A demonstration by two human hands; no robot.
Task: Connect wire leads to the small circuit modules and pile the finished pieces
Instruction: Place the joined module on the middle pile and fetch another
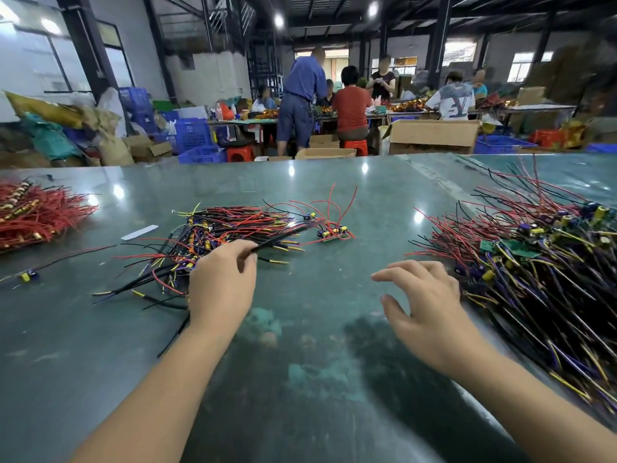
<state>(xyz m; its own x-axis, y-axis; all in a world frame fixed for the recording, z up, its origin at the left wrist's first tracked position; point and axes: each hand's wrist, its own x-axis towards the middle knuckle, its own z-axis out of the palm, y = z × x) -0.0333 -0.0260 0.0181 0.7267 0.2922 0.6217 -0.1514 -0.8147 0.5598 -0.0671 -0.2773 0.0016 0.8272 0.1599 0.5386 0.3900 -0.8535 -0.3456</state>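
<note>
My left hand point(222, 284) pinches a black wire lead point(282, 238) that slants up to the right over the middle pile of black, red and yellow-tipped leads point(230, 228). My right hand point(425, 304) hovers above the green table point(317, 329) with its fingers spread and holds nothing. Just right of it lies a large heap of wired circuit modules point(541, 262) with capacitors. A small green circuit module point(334, 232) with red wires lies beyond the middle pile.
A bundle of red leads point(36, 215) sits at the far left, and one loose module point(29, 276) lies near the left edge. A white strip point(138, 232) rests on the table. Several people work at tables behind, among cardboard boxes and blue crates.
</note>
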